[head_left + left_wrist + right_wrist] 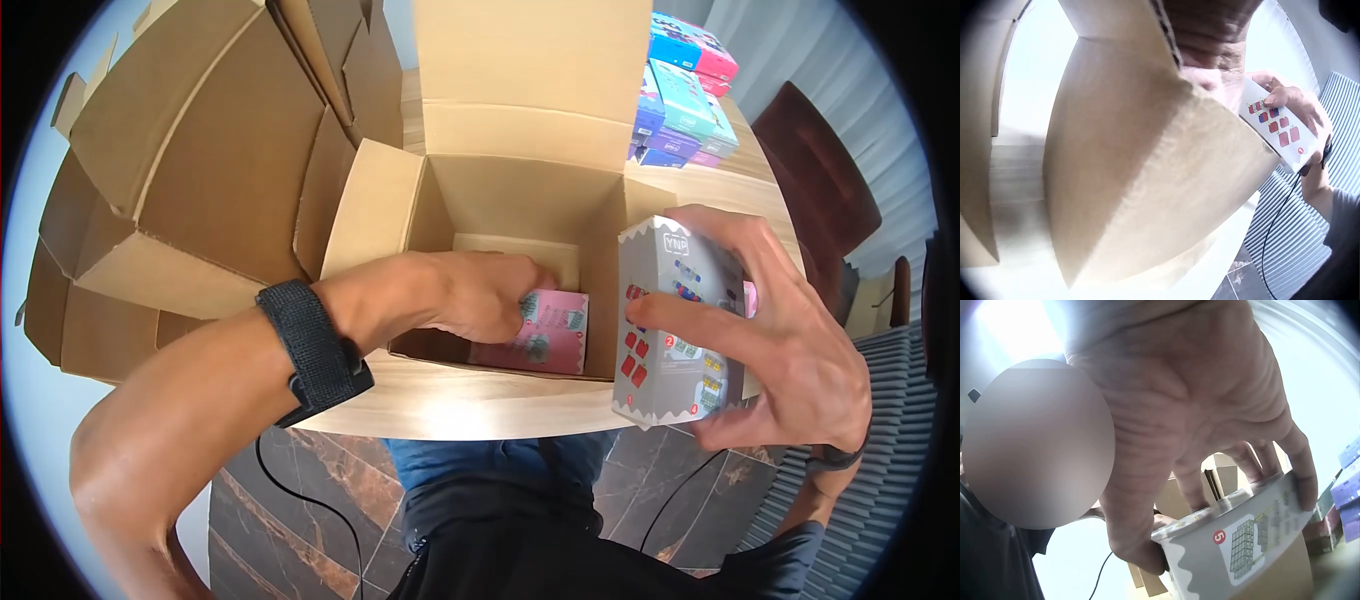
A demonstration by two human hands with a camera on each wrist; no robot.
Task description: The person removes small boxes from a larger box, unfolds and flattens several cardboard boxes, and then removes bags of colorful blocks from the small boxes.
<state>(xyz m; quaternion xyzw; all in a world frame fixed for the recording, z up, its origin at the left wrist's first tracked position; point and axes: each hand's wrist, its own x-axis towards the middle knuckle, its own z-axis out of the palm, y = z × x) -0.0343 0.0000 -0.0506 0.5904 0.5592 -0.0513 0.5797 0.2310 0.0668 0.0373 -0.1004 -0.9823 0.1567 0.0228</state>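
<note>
- While the left hand (478, 297) reached down inside the open carton (510, 198), the right hand (802, 345) held a grey box (675, 335) just outside, over the right near part of the counter (455, 408).
- Judging by this, the step in hand was loading: the left hand seemed to be settling a pink box (560, 330) at the bottom, with the grey box waiting its turn.
- The right hand's grip was plain, thumb on one side of the grey box and fingers on the other, the box tilted slightly.
- Whether the left hand gripped the pink box or only pressed on it could not be told; its fingertips were hidden, and the left wrist view showed mostly cardboard.
- As a judgement, the next move called for the left hand to come clear of the opening, then for the grey box to be lowered inside without catching the right wall.
- The carton stood with its far flap raised; the pink box lay at its near side, partly covered by the left hand, which hid whatever lay beneath.
- More open cartons (215, 190) stood left, and a stack of coloured boxes (684, 98) sat far right.
</note>
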